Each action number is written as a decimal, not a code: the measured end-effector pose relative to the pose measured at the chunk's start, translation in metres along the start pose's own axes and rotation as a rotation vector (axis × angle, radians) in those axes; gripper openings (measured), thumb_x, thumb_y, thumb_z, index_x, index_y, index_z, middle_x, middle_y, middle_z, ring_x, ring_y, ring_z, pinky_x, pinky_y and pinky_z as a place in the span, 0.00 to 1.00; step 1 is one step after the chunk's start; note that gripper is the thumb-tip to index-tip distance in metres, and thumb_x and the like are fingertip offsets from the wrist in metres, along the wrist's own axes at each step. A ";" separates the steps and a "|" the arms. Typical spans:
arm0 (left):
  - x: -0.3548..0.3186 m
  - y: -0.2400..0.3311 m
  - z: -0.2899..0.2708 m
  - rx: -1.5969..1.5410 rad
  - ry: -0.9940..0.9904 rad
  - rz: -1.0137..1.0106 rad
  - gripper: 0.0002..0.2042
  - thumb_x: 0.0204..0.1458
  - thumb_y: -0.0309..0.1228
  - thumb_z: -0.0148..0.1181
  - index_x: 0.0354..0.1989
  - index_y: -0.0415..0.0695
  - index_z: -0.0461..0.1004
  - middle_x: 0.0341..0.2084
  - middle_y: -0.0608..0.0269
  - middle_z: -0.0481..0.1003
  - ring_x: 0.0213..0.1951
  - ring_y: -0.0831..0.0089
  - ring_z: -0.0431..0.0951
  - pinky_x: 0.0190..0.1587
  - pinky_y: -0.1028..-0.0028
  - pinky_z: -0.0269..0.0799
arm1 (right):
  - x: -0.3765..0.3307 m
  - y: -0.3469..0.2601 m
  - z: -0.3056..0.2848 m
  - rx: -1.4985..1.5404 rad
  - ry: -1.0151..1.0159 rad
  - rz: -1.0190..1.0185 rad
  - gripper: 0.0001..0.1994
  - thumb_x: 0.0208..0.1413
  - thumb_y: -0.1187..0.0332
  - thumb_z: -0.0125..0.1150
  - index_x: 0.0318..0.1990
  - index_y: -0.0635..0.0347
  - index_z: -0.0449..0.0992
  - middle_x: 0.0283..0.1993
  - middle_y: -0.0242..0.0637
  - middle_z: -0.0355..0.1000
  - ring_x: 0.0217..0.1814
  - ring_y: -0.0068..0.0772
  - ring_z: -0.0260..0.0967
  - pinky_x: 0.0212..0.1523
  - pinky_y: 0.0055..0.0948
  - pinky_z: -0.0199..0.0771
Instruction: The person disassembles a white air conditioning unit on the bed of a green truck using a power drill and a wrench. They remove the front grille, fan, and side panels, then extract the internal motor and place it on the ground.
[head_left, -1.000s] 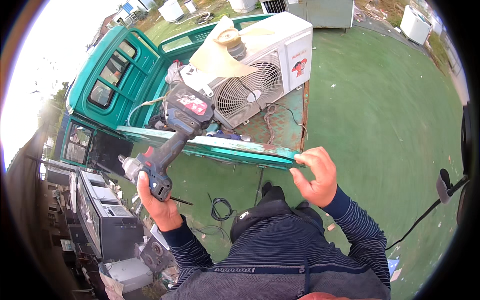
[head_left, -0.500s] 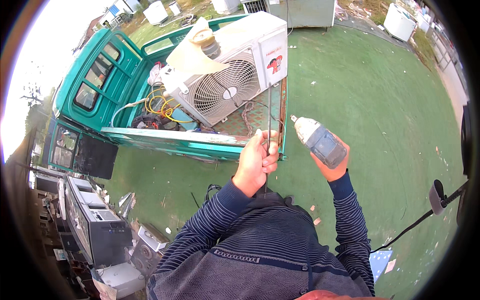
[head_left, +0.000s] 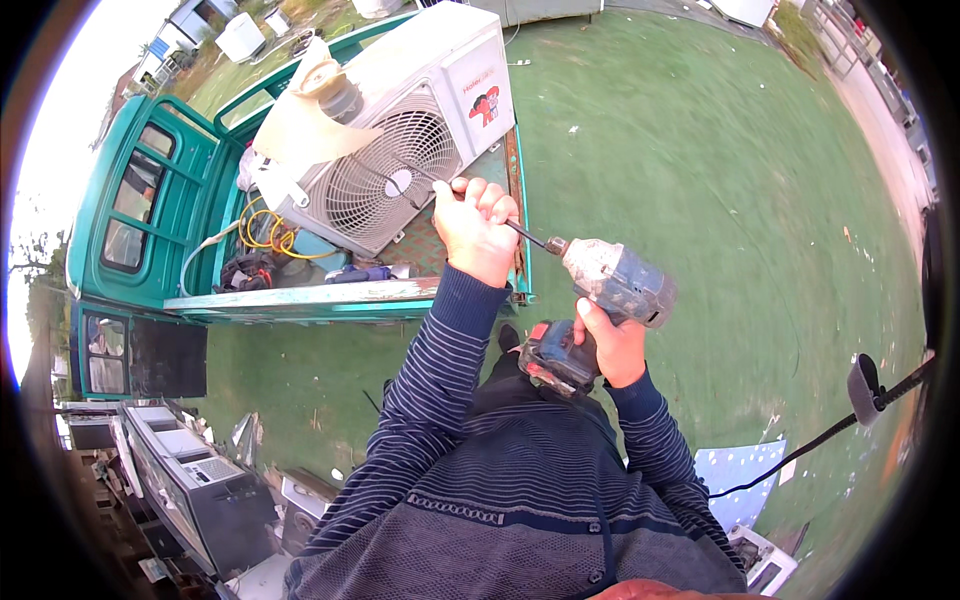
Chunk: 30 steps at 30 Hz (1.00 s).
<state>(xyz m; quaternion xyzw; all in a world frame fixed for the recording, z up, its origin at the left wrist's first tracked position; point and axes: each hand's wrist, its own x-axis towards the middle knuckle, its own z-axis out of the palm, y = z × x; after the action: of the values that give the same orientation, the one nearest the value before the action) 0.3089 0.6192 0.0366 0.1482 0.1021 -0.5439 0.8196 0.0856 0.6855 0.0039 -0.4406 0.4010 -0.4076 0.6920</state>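
My left hand (head_left: 475, 228) is closed round a thin dark rod (head_left: 526, 235), in front of the outdoor air-conditioner unit. My right hand (head_left: 615, 345) grips the handle of a worn, dirty cordless impact driver (head_left: 622, 282), whose battery sits low near my body. The rod's near end meets the driver's chuck; whether it is seated inside cannot be made out. Beyond my left hand lies the white outdoor air-conditioner unit (head_left: 480, 75), tilted, with its round fan grille showing. On top of it rest a beige fan blade (head_left: 300, 128) and a motor (head_left: 340, 100).
The unit stands in the bed of a teal cargo vehicle (head_left: 190, 190), whose side rail (head_left: 330, 295) is near me. A yellow hose (head_left: 262, 235) and tools lie in the bed. Scrap appliances (head_left: 205, 480) are at lower left. A black strap (head_left: 810, 435) hangs at right.
My right hand has brought the driver leftward and turned it, so its chuck meets the rod. My left hand has tilted the rod from upright to slanting. The view has shifted right.
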 end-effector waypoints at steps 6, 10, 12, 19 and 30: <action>0.025 0.033 0.000 -0.099 -0.001 0.009 0.23 0.68 0.53 0.33 0.26 0.50 0.61 0.13 0.73 0.52 0.14 0.78 0.48 0.14 0.76 0.45 | 0.011 -0.003 0.025 -0.038 0.037 -0.031 0.07 0.59 0.68 0.63 0.35 0.63 0.75 0.26 0.30 0.71 0.26 0.21 0.67 0.30 0.25 0.68; 0.035 0.049 0.000 -0.127 -0.030 0.005 0.23 0.68 0.52 0.32 0.26 0.50 0.61 0.13 0.73 0.52 0.14 0.78 0.47 0.14 0.76 0.45 | 0.028 0.002 0.041 -0.058 0.007 0.017 0.07 0.59 0.69 0.63 0.37 0.63 0.76 0.26 0.30 0.72 0.27 0.20 0.68 0.32 0.25 0.68; 0.042 0.058 -0.002 -0.129 -0.005 0.027 0.23 0.68 0.52 0.32 0.25 0.50 0.60 0.14 0.73 0.51 0.13 0.78 0.47 0.13 0.76 0.44 | 0.036 0.008 0.046 -0.177 -0.024 0.028 0.07 0.59 0.69 0.63 0.39 0.64 0.76 0.30 0.31 0.74 0.31 0.23 0.71 0.36 0.27 0.71; 0.058 0.095 -0.022 -0.134 0.100 -0.028 0.25 0.69 0.53 0.28 0.24 0.51 0.58 0.14 0.75 0.49 0.13 0.80 0.44 0.13 0.78 0.40 | 0.094 0.013 0.056 -0.960 -0.296 -0.528 0.12 0.53 0.73 0.65 0.46 0.63 0.77 0.46 0.40 0.78 0.46 0.35 0.77 0.48 0.30 0.75; 0.081 0.169 -0.069 -0.291 0.197 0.118 0.24 0.68 0.54 0.29 0.25 0.53 0.59 0.14 0.75 0.49 0.14 0.79 0.44 0.14 0.77 0.41 | 0.156 0.054 0.117 -0.937 -0.535 -0.564 0.23 0.49 0.74 0.70 0.55 0.64 0.74 0.52 0.41 0.77 0.53 0.31 0.76 0.53 0.29 0.75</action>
<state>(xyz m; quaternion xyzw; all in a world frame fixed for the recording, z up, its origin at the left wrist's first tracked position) 0.4959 0.6354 -0.0326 0.0866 0.2505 -0.4574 0.8489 0.2584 0.5903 -0.0437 -0.8747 0.2177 -0.2306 0.3666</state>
